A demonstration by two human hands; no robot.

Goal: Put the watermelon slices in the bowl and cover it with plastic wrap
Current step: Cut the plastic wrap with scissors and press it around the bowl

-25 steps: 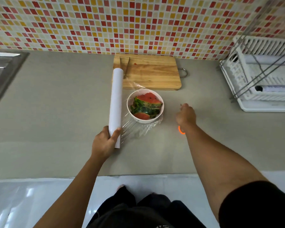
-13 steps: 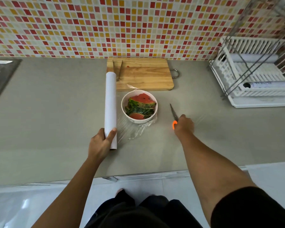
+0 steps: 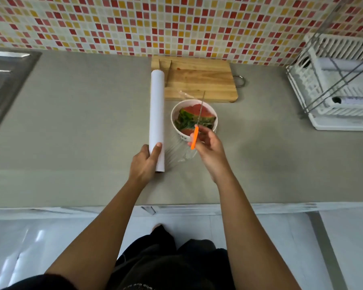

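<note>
Left hand (image 3: 144, 162) wrapped around near end of the plastic wrap roll (image 3: 156, 118), thumb on top; roll lies on the grey counter (image 3: 71, 122), running away from the person, just left of the bowl (image 3: 175, 114). Clear film (image 3: 177, 152) stretches from roll toward bowl, crumpled on counter at bowl's near side. Watermelon slices (image 3: 189, 117) sit inside the white bowl, rinds showing. Right hand (image 3: 209, 146) closed on orange handle of a knife (image 3: 195, 137), held above near rim of bowl; thin blade points away over the slices, crossing the view of them. Wooden cutting board (image 3: 199, 82) directly behind bowl against tiled wall; roll's far end lies beside its left edge. White dish rack (image 3: 340, 88) far right; sink (image 3: 0, 80) far left.
</note>
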